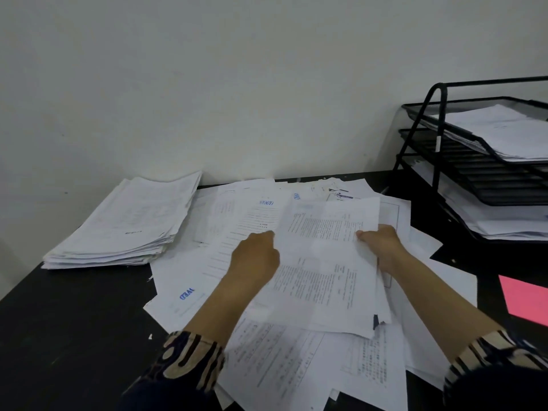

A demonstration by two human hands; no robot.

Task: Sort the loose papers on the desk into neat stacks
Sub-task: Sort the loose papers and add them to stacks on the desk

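Seemingly both hands (255, 256) (382, 247) grip lengthwise-away sheets (326, 262).

1. Both forearms are bare from the elbow to the hands: left hand (255, 256), right hand (382, 247).
2. The left sleeve (189, 360) is dark navy with curving beige and brown bands.
3. The right sleeve (498, 360) shows the same dark, beige-striped pattern.

Both bare forearms reached up from the bottom edge toward mid-frame, patterned sleeves pushed back. The left hand (255, 256) sat centre-left with fingers curled in a pinch; the right hand (382, 244), centre-right, had its fingers curled likewise.
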